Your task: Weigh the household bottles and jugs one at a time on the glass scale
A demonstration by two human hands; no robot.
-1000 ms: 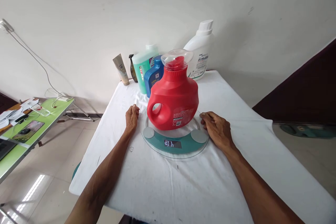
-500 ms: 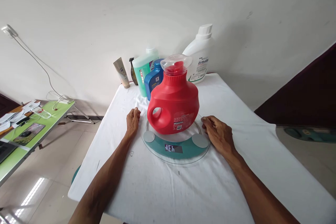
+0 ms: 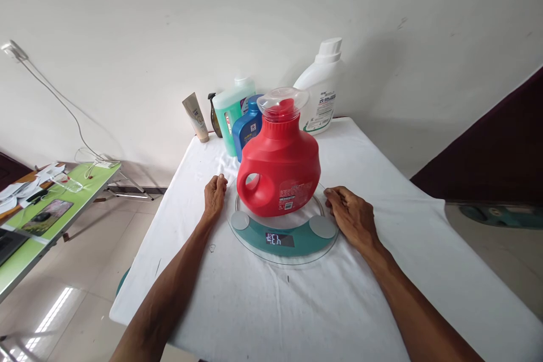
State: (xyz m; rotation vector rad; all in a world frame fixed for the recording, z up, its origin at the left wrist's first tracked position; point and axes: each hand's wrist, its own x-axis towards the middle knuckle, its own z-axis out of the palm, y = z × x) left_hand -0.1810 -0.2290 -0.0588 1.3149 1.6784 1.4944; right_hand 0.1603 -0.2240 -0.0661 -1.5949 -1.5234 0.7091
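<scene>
A red jug [image 3: 278, 167] with a side handle stands on a round glass scale [image 3: 254, 240] with a green band and lit digits in its display [image 3: 279, 240]. A clear flared piece [image 3: 283, 103] sits around the jug's red cap. My left hand [image 3: 215, 195] rests on the white cloth just left of the scale, fingers curled in and closed, apart from the jug. On the other side, my right hand [image 3: 350, 212] lies with bent, closed fingers, its fingertips at the scale's right rim. Neither hand shows anything held, though the fingers' undersides are hidden.
Behind the jug stand a beige tube [image 3: 195, 117], a dark spray bottle [image 3: 215, 116], a green bottle [image 3: 228, 119], a blue bottle [image 3: 244, 129] and a white bottle [image 3: 322, 90] near the wall. A green desk [image 3: 85, 181] with papers is at left.
The view has shifted very slightly. Both hands, the jug and the scale keep their places.
</scene>
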